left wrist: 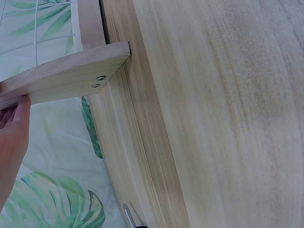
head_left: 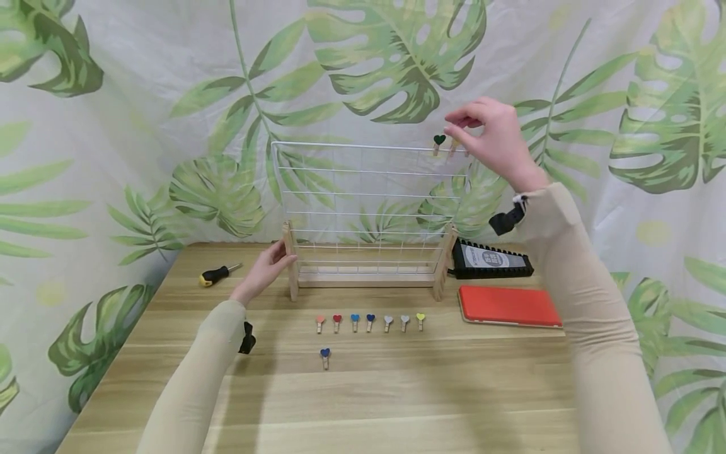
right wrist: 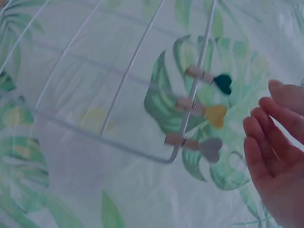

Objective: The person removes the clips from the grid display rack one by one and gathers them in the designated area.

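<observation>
A white wire grid rack (head_left: 371, 170) stands on wooden legs. My left hand (head_left: 265, 270) holds its left wooden leg (head_left: 290, 261); in the left wrist view fingers (left wrist: 21, 111) touch the wood. At the top right corner my right hand (head_left: 490, 135) hovers beside the clips, its fingers loosely bent and holding nothing. Clipped on the top wire are small wooden clothespins with hearts: a dark green one (right wrist: 222, 83), a yellow one (right wrist: 214, 115) and a grey one (right wrist: 210, 149). Several more heart clothespins lie in a row before the rack, among them a red one (head_left: 337, 321). A dark blue one (head_left: 325, 357) lies nearer.
A screwdriver (head_left: 220, 274) with a black and yellow handle lies left of the rack. To the right are a black case (head_left: 492, 260) with a label and a red flat box (head_left: 507, 306). A leaf-print curtain (head_left: 170, 75) hangs behind the wooden table (head_left: 363, 410).
</observation>
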### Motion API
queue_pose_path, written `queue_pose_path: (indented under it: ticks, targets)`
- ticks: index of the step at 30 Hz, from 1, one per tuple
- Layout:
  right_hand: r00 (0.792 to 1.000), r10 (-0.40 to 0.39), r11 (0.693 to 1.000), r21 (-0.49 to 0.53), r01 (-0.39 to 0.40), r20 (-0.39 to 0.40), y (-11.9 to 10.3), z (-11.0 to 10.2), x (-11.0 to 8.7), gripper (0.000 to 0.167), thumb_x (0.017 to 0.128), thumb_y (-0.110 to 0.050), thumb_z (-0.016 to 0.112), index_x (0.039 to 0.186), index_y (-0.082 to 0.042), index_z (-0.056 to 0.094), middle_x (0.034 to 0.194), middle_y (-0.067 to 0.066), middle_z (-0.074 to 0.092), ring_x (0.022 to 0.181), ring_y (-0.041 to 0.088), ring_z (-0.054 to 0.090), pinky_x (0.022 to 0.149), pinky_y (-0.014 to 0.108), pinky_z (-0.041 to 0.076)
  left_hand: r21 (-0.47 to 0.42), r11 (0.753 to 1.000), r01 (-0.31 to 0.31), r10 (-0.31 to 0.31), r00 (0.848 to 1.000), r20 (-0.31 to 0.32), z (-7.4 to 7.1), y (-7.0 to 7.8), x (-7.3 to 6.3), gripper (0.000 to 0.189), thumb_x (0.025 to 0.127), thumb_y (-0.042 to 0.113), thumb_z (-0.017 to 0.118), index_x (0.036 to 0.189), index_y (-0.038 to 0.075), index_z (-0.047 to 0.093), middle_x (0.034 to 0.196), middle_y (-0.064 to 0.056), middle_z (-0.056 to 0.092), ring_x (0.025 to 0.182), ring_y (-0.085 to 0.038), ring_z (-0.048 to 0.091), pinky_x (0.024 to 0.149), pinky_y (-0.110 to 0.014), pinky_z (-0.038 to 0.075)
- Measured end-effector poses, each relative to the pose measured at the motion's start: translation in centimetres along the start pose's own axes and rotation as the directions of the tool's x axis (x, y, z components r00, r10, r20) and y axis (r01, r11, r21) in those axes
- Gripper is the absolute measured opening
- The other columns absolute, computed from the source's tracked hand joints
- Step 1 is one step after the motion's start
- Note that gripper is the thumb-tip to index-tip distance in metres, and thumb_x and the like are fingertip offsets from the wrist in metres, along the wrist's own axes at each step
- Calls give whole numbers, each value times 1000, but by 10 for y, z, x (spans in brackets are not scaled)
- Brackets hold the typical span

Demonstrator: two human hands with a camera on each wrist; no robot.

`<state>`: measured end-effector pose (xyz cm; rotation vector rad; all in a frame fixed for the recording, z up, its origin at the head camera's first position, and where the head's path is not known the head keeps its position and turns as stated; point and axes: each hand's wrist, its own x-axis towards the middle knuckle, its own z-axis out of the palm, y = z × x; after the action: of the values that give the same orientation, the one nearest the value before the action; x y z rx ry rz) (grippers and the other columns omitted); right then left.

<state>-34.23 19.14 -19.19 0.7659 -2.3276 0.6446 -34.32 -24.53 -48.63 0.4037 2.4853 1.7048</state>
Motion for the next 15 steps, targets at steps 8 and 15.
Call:
queue_pose_path:
  ticks: [8,15]
  targets:
    - [982,-23,999,-37,31,187,16,6,12,18,93,-12,69,105,0,75,102,18,72,93,27,66,91,41,56,3,1000,-22,22,1000,-2,1,-3,-3,70,105,27,49,158,-1,13,159,-28,27,148,-43,29,120,-56,30]
    - [984,-28,999,-40,36,176,17,9,13,13,93,-9,68,99,-1,77,98,17,74,89,25,67,89,40,56,41,998,-53,54,998,-19,1,-3,-2,69,105,28,49,157,-5,16,156,-32,30,146,-45,32,118,-55,33]
